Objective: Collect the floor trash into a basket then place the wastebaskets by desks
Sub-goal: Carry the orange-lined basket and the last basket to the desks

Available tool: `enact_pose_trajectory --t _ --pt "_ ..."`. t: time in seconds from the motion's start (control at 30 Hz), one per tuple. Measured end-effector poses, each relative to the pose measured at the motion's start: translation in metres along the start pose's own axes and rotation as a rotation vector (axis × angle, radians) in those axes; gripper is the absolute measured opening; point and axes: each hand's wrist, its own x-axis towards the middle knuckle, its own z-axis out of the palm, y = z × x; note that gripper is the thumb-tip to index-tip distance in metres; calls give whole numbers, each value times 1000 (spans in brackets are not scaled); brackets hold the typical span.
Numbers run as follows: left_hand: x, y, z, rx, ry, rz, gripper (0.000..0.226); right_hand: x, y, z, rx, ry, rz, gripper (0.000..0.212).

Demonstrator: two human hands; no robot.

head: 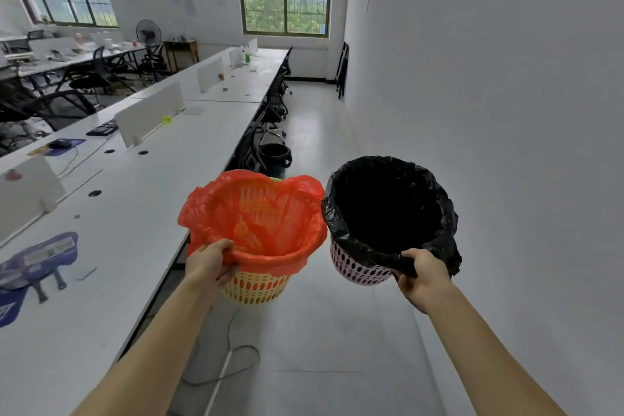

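Note:
I hold two wastebaskets up in front of me above the aisle floor. My left hand (210, 263) grips the near rim of a yellow basket (256, 289) lined with an orange-red bag. My right hand (423, 275) grips the near rim of a pink basket (354, 268) lined with a black bag. The two baskets hang side by side, almost touching. I see no trash inside the orange liner; the black liner's inside is too dark to read. A third basket (275, 159), teal with a black bag, stands on the floor by the desks further down the aisle.
A long row of white desks (141, 213) with dividers runs along my left, with black chairs (275, 101) pushed in on the aisle side. A white wall (489, 111) closes the right. A grey cable (233, 365) lies looped on the floor below my arms.

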Motion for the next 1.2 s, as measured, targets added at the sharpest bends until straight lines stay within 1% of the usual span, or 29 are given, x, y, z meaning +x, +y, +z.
enact_pose_trajectory --t 0.07,0.2,0.23,0.3,0.37,0.47,0.57,0.63,0.67,0.77,0.93,1.07,1.2 --pt "47 31 39 3 -1 3 25 45 -28 23 11 5 2 5" --pt "122 71 116 65 -32 12 27 128 -72 44 40 36 -12 6" --pt "133 76 127 78 -33 14 28 140 -79 48 39 47 -19 8" --pt "180 89 173 116 -51 11 30 196 -100 59 46 76 -18 14" --pt "217 99 211 150 -61 14 29 242 -119 70 35 84 -37 13" --pt "277 112 275 160 -35 13 28 323 -151 89 21 64 -43 8" --pt "323 126 334 165 -4 -26 37 400 -193 112 11 50 -7 7" --pt "353 138 370 174 12 -36 38 451 -226 131 1 22 13 9" --pt "361 141 381 185 25 -34 38 466 -236 138 -9 38 21 11" --pt "407 160 426 201 56 -23 35 528 -277 175 -73 3 14 16" --pt "495 184 488 235 121 -47 26 624 -330 231 -81 -15 47 24" --pt "582 205 543 226 119 -61 25 707 -365 284 -89 -3 47 30" --pt "687 247 605 210 84 -93 19 795 -406 347 -137 34 44 24"
